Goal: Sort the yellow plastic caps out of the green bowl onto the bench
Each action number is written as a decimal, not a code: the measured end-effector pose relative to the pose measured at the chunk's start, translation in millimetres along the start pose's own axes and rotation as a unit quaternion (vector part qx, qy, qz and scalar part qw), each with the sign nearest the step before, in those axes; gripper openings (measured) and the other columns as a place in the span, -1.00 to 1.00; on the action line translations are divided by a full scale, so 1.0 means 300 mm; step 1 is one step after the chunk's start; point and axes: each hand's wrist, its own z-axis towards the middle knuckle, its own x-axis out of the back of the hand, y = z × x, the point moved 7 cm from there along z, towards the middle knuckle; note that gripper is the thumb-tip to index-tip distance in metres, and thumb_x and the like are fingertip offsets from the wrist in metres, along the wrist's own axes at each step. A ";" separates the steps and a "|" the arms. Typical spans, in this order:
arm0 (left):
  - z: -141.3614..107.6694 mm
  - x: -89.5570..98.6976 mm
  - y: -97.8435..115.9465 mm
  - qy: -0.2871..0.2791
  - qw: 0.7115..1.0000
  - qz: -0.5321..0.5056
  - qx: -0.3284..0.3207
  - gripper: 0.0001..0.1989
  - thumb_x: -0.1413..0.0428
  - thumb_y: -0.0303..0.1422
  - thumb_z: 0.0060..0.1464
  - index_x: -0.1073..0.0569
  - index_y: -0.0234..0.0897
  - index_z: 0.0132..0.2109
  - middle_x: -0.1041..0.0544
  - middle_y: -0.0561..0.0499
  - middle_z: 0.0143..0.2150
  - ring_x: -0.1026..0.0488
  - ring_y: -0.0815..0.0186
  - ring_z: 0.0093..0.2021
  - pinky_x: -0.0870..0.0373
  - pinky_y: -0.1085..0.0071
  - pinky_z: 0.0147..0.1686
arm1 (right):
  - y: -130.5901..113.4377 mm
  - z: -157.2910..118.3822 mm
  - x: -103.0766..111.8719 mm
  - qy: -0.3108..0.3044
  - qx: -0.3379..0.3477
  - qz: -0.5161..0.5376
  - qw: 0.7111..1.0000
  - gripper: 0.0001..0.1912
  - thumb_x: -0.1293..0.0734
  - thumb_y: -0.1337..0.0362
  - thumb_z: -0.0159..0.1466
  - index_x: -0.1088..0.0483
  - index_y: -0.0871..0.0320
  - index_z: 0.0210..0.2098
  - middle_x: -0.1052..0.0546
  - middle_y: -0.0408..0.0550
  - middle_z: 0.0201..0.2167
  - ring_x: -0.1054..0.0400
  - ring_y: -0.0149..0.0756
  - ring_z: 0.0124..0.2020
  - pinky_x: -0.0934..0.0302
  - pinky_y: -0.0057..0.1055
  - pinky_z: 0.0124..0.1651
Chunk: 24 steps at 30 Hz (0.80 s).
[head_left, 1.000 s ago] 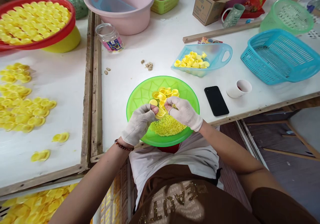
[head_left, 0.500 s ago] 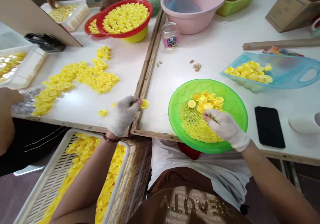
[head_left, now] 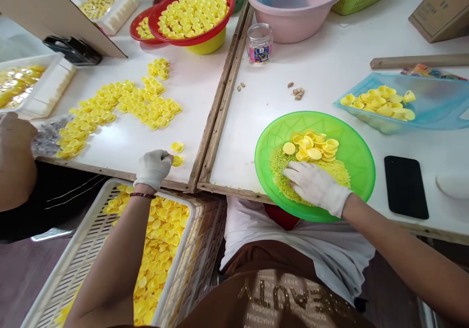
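- Resting flat, fingers spread and released: right hand (head_left: 317,187), in a white fabric glove (head_left: 331,194), palm down on the small yellow granules (head_left: 278,167) inside the green plastic bowl (head_left: 315,123), near the bowl's front rim.
- Sitting in the same bowl, just beyond the right hand's fingers: a loose heap of yellow plastic caps (head_left: 311,146), apart from the granules only in part, since the caps lie on and against them.
- Curled, fingers bunched: left hand (head_left: 153,169), also gloved, at the front edge of the white table (head_left: 198,98), a beaded bracelet (head_left: 142,195) on the wrist. Fingertips are just beside two loose caps (head_left: 177,160); whether a cap is pinched in them cannot be told.
- Left forearm passes above a white plastic crate (head_left: 88,220) filled with yellow caps.
- To the left on the table: caps laid out in a spreading band (head_left: 120,104). A co-worker's hand (head_left: 14,135) lies beyond them.
- Far side: red basket of caps (head_left: 192,15) on a yellow bowl, pink basin (head_left: 293,20), small glass jar (head_left: 260,43), a few tan nuts (head_left: 298,92).
- Right of the bowl: translucent blue tray (head_left: 432,103) holding more caps, black phone (head_left: 406,187) lying face down or dark, wooden strip (head_left: 421,61), cardboard box (head_left: 439,10).
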 end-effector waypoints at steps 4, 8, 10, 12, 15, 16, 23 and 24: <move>-0.042 0.038 0.098 0.037 0.991 0.113 -0.060 -0.79 -0.10 -0.23 0.10 -0.51 -0.24 -0.40 -0.57 -0.18 -0.40 -0.49 0.00 -0.26 -0.35 0.19 -0.21 | -0.011 0.000 -0.056 -0.049 -0.015 0.015 0.999 -0.78 -0.25 0.27 0.42 -0.47 0.19 -0.04 -0.54 0.17 -0.10 -0.45 -0.06 -0.15 -0.21 -0.26 -0.16; -0.253 0.011 0.441 0.085 0.960 -0.008 -0.265 -0.78 -0.04 -0.28 0.25 -0.55 -0.28 -0.20 -0.62 -0.18 -0.17 -0.52 0.10 -0.11 -0.38 0.24 -0.05 | -0.009 -0.003 -0.093 -0.097 -0.036 0.138 0.985 -0.76 -0.17 0.24 0.46 -0.43 0.14 -0.22 -0.57 0.05 -0.31 -0.45 -0.18 -0.32 -0.20 -0.30 -0.25; -0.385 -0.084 0.648 0.034 0.926 -0.054 -0.372 -0.79 -0.03 -0.33 0.31 -0.55 -0.29 -0.16 -0.61 -0.17 -0.13 -0.52 0.15 -0.09 -0.40 0.26 -0.04 | 0.003 -0.009 -0.074 -0.075 -0.049 0.240 0.967 -0.74 -0.18 0.19 0.45 -0.38 0.09 -0.33 -0.53 -0.03 -0.40 -0.42 -0.20 -0.37 -0.21 -0.29 -0.26; -0.498 -0.232 0.836 -0.066 0.884 -0.049 -0.460 -0.82 -0.05 -0.41 0.31 -0.56 -0.31 -0.13 -0.60 -0.19 -0.14 -0.55 0.21 -0.14 -0.42 0.29 -0.13 | 0.035 -0.023 -0.041 -0.029 -0.083 0.372 0.924 -0.68 -0.21 0.09 0.43 -0.31 0.05 -0.43 -0.43 -0.10 -0.50 -0.33 -0.25 -0.45 -0.19 -0.30 -0.34; -0.549 -0.457 1.002 -0.153 0.877 0.048 -0.454 -0.79 -0.03 -0.48 0.33 -0.56 -0.39 -0.06 -0.59 -0.31 -0.12 -0.59 0.22 -0.18 -0.36 0.27 -0.31 | 0.107 -0.064 -0.015 0.033 -0.178 0.613 0.769 -0.63 -0.28 -0.01 0.38 -0.24 0.04 -0.46 -0.25 -0.19 -0.57 -0.09 -0.36 -0.60 0.02 -0.36 -0.55; -0.546 -0.515 1.034 -0.167 0.879 0.067 -0.441 -0.79 -0.05 -0.49 0.32 -0.57 -0.42 -0.05 -0.59 -0.34 -0.13 -0.61 0.21 -0.19 -0.33 0.27 -0.36 | 0.131 -0.078 -0.012 0.056 -0.205 0.684 0.698 -0.64 -0.29 -0.02 0.37 -0.25 0.04 -0.44 -0.22 -0.20 -0.56 -0.02 -0.40 -0.63 0.08 -0.38 -0.58; -0.488 -0.655 1.088 -0.227 0.877 0.083 -0.416 -0.80 -0.16 -0.60 0.16 -0.60 -0.41 -0.10 -0.65 -0.26 -0.17 -0.63 0.21 -0.16 -0.38 0.38 -0.29 | 0.237 -0.113 -0.035 0.144 -0.252 0.882 0.371 -0.79 -0.29 0.13 0.41 -0.34 0.07 -0.33 -0.21 -0.22 -0.52 0.04 -0.54 -0.67 0.13 -0.56 -0.68; -0.482 -0.649 1.082 -0.232 0.877 0.078 -0.414 -0.81 -0.15 -0.60 0.15 -0.60 -0.42 -0.11 -0.65 -0.28 -0.17 -0.63 0.19 -0.14 -0.40 0.38 -0.25 | 0.238 -0.109 -0.033 0.146 -0.239 0.892 0.356 -0.79 -0.31 0.14 0.40 -0.33 0.08 -0.33 -0.21 -0.24 -0.53 0.06 -0.57 -0.69 0.13 -0.59 -0.69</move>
